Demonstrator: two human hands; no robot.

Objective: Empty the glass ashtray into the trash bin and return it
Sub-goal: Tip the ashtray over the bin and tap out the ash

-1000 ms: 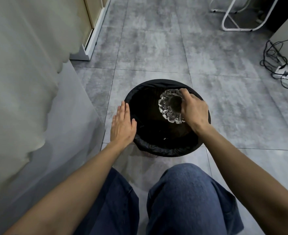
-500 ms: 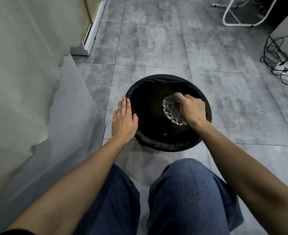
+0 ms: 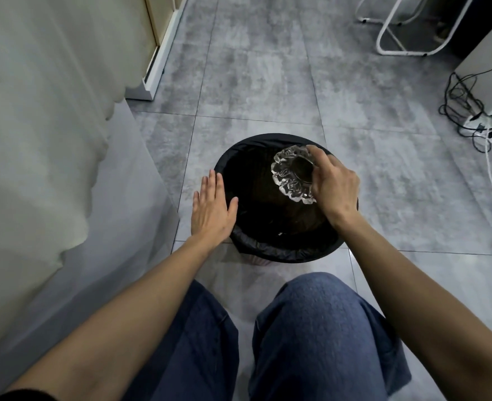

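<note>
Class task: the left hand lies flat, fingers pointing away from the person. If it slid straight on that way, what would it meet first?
Probably only bare floor beside the bin; left hand.

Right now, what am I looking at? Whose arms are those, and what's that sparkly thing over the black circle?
The camera sits on a person's head, looking down, so the arms are theirs. The knees in jeans belong to them too. The black circle is a trash bin with a black bag, standing on a grey tiled floor. The right hand holds a glass ashtray, tipped on its side over the bin. The left hand lies flat and open against the bin's rim.
</note>
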